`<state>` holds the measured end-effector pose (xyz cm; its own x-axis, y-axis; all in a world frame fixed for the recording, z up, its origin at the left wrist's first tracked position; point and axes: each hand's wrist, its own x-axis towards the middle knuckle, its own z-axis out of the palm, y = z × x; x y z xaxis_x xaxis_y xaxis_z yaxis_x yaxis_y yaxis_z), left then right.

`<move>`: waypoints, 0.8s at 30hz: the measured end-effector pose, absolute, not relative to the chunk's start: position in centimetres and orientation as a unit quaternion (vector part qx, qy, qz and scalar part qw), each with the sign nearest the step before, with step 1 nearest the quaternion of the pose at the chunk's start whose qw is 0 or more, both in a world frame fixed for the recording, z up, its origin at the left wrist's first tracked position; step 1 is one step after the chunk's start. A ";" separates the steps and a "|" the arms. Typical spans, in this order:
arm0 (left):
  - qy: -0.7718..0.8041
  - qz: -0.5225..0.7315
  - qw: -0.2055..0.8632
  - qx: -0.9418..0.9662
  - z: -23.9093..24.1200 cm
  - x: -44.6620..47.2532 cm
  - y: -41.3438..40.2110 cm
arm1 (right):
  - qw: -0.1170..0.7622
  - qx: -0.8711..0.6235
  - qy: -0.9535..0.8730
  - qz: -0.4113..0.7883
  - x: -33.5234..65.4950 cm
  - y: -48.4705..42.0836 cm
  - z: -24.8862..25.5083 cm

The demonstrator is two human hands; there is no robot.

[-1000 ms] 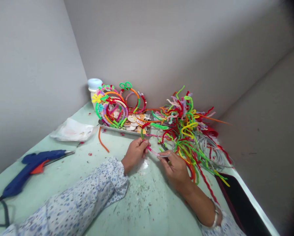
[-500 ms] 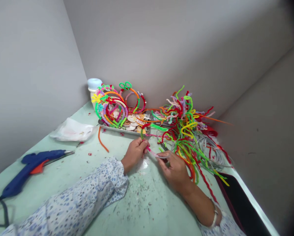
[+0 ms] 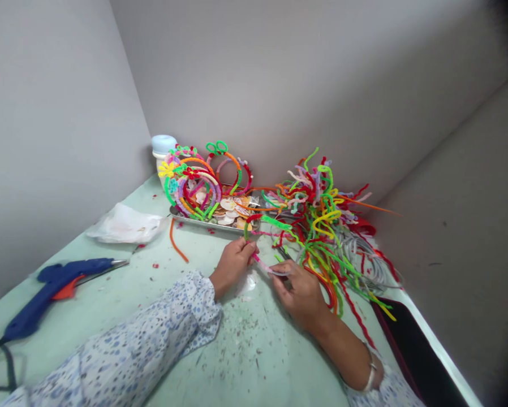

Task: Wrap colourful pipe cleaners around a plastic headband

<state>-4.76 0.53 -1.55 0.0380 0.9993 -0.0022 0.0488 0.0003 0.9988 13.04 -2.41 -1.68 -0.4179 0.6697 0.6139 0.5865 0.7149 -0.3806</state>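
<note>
My left hand [image 3: 233, 264] pinches a pipe-cleaner headband [image 3: 246, 227], whose green and red part curves up above the fingers. From that hand a pink and pale section [image 3: 262, 264] runs over to my right hand [image 3: 298, 291], which is closed on it with fingertips and thumb. A thin grey band end shows at the right fingertips. A bright green length [image 3: 276, 222] extends right from the red part, near a heap of coloured pipe cleaners [image 3: 328, 223]. Finished-looking headbands [image 3: 198, 192], wrapped in several colours, stand on a metal tray [image 3: 220, 227] behind my left hand.
A blue glue gun [image 3: 46, 299] with its cord lies at the left. Behind it are a plastic bag [image 3: 124, 225] and a loose orange pipe cleaner [image 3: 177, 243]. A pale-blue-lidded container [image 3: 163, 144] stands by the wall; a dark phone-like slab [image 3: 410, 345] lies at the right edge.
The right fingers have slid slightly along the band, and the pale wrapping now reaches closer to them. The green length has shifted a little. Both hands stay nearly in place.
</note>
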 end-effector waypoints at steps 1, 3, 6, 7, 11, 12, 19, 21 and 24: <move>0.503 0.477 0.497 0.522 -1.6 -4.8 0.6 | 0.392 -0.371 -0.841 0.050 13.0 -2.4 -1.7; 0.504 0.474 0.497 0.524 -1.6 -4.8 0.6 | 0.392 -0.367 -0.842 0.044 13.0 -2.4 -1.6; 0.507 0.471 0.494 0.527 -1.8 -4.8 0.7 | 0.390 -0.364 -0.845 0.040 13.0 -2.5 -1.5; 0.508 0.471 0.492 0.528 -1.8 -4.8 0.7 | 0.388 -0.363 -0.846 0.039 13.0 -2.5 -1.5; 0.507 0.473 0.481 0.537 -2.0 -4.8 0.8 | 0.379 -0.356 -0.853 0.039 13.1 -2.5 -1.5; 0.507 0.473 0.477 0.540 -2.0 -4.8 0.8 | 0.376 -0.355 -0.855 0.038 13.1 -2.5 -1.5; 0.524 0.458 0.445 0.564 -1.9 -4.9 0.7 | 0.349 -0.344 -0.871 0.033 13.2 -2.5 -1.6; 0.528 0.457 0.435 0.568 -1.8 -5.0 0.7 | 0.353 -0.345 -0.869 0.029 13.1 -2.5 -1.6; 0.529 0.458 0.428 0.572 -1.8 -5.0 0.8 | 0.359 -0.346 -0.866 0.027 13.1 -2.4 -1.6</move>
<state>-5.01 0.76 -1.81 0.0200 0.9973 0.0701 0.2132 -0.0727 0.9743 13.06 -2.45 -1.60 -0.5028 0.6191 0.6032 0.5797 0.7592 -0.2959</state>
